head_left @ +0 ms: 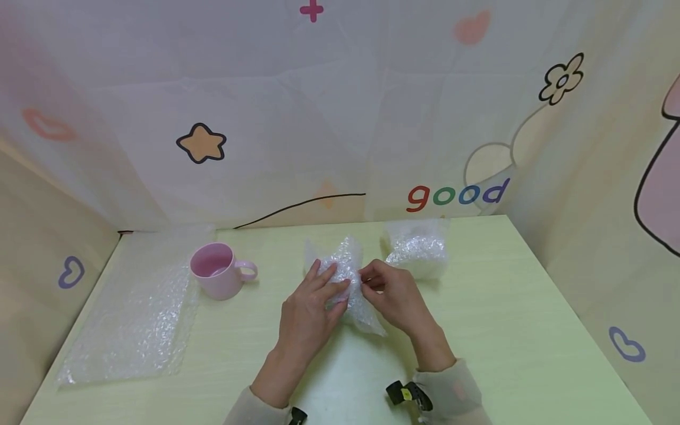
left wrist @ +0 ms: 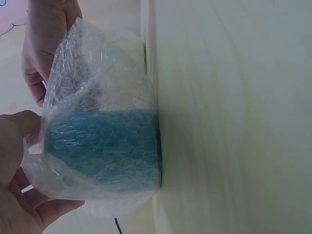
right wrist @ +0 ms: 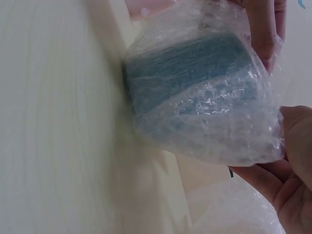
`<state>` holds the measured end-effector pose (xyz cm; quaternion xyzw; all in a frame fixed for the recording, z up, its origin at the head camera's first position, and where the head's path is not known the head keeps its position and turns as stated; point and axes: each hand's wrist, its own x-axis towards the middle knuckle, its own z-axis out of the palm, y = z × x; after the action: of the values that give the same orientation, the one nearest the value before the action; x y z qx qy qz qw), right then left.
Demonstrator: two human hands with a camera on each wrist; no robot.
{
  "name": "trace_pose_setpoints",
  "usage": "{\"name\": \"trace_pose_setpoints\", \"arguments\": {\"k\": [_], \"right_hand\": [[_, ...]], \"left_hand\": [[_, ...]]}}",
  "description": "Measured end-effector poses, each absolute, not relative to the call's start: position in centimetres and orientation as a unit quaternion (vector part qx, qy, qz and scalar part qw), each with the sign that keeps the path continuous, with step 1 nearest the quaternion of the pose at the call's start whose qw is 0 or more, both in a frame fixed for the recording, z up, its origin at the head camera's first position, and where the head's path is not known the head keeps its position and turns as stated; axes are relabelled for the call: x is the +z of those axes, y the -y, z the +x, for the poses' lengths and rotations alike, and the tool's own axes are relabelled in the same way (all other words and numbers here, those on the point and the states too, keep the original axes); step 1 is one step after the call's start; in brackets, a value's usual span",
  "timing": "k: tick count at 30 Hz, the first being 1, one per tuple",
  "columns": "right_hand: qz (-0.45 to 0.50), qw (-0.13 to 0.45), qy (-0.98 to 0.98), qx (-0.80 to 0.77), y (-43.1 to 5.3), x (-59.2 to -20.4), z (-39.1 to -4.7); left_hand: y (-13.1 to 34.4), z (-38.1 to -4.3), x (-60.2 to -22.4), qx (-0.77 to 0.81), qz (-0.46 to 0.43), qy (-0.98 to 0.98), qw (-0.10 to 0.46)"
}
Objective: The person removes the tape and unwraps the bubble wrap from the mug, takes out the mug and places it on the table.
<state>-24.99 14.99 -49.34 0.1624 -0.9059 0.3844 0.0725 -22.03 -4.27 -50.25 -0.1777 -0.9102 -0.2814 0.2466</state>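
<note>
A bubble-wrapped bundle [head_left: 347, 260] stands upright on the table between both hands. Through the clear wrap, a blue-green, straight-sided object [left wrist: 105, 146] shows; I cannot tell its exact kind. My left hand [head_left: 310, 310] lies over the top left of the bundle, fingers spread and fairly straight, pressing on the plastic. On the other side, my right hand [head_left: 393, 295] pinches an edge of the bubble wrap [right wrist: 265, 139] between thumb and fingers. A loose flap of wrap hangs toward the front.
A pink mug [head_left: 219, 274] stands left of the bundle, handle to the right. Flat bubble wrap [head_left: 138, 307] covers the table's left side. Another bubble-wrapped bundle [head_left: 419, 248] sits behind my right hand. A printed curtain [head_left: 297, 118] encloses the table [head_left: 504, 330] at back and sides.
</note>
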Motion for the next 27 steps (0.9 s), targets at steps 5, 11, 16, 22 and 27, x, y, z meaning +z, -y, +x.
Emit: {"name": "trace_pose_setpoints", "arguments": {"k": [5,11,16,22,27], "right_hand": [[0.17,0.105,0.903,0.381,-14.7,-49.4,-25.0],[0.171,0.145,0.901,0.371,-14.5,-49.9,-25.1],[0.174,0.172,0.9,0.362,-14.3,-50.1,-25.2],[0.179,0.196,0.899,0.347,-14.1,-49.9,-25.1],[0.178,0.222,0.902,0.324,-13.8,-49.8,-25.0]], "left_hand": [[4.3,-22.0,-50.2,-0.287,-0.177,0.909,0.245],[4.4,-22.0,-50.2,-0.287,-0.178,0.909,0.247],[4.4,-22.0,-50.2,-0.286,-0.181,0.907,0.252],[4.5,-22.0,-50.2,-0.284,-0.183,0.906,0.255],[4.5,-22.0,-50.2,-0.278,-0.183,0.91,0.248]]}}
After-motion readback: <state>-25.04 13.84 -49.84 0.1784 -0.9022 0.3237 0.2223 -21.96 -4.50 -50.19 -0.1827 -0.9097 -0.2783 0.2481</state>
